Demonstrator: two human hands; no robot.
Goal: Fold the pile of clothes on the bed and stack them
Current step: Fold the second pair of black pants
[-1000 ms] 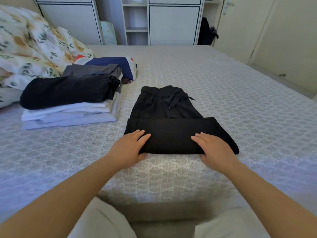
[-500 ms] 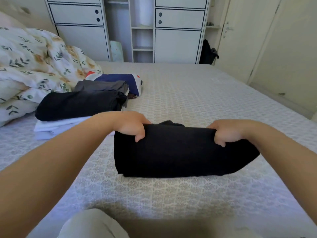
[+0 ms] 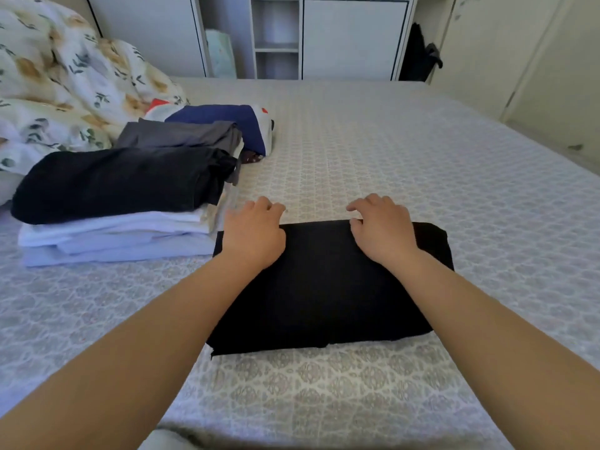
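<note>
We see no container proper; the nearest thing is the stack of folded clothes (image 3: 120,216) at the left of the bed (image 3: 389,151), pale pieces below, a black one on top, grey and navy garments (image 3: 224,125) just behind. The folded black trousers (image 3: 328,287) lie flat on the bed just right of that stack, their far left corner close to it. Our left hand (image 3: 253,235) and right hand (image 3: 383,235) rest on the trousers' far edge, fingers loosely curled over it, each grip released rather than clenched. To the right and beyond, patterned bedspread stretches toward the white cabinets (image 3: 324,37). A floral duvet (image 3: 65,86) is heaped at the far left.
</note>
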